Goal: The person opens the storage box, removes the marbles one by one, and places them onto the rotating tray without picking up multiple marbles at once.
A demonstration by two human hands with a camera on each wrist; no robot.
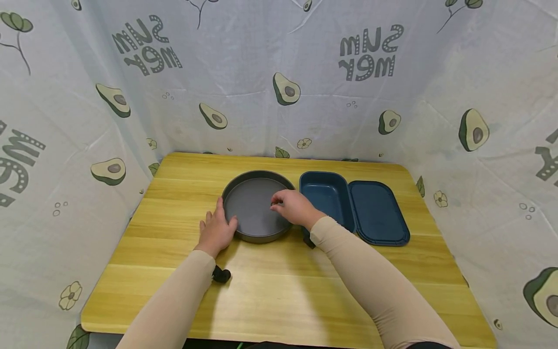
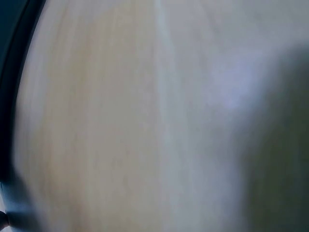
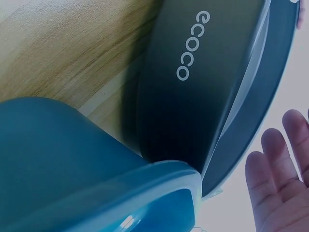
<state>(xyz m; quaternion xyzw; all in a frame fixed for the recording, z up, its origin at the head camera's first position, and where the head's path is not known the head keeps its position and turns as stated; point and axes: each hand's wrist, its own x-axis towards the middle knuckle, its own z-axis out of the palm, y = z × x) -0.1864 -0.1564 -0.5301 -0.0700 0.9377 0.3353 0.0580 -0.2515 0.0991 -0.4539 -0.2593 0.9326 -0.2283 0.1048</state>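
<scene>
A round grey tray (image 1: 253,206) with a low rim lies on the wooden table; its outer wall (image 3: 193,87) reads "ecoco". My left hand (image 1: 216,231) rests against its left rim, fingers fairly straight and thumb over the near-left edge. My right hand (image 1: 293,207) is over the right part of the tray, thumb and forefinger together on a small dark object (image 1: 274,203), too small to make out. In the right wrist view, several fingers (image 3: 277,186) of that hand stretch out above the tray. The left wrist view shows blurred table (image 2: 120,121) and a dark rim (image 2: 14,96).
Right of the tray stands a dark blue rectangular box (image 1: 320,178), open at the top and partly behind my right arm. Its matching flat lid (image 1: 379,213) lies beside it on the right. A printed curtain (image 1: 244,63) hangs behind the table (image 1: 270,300).
</scene>
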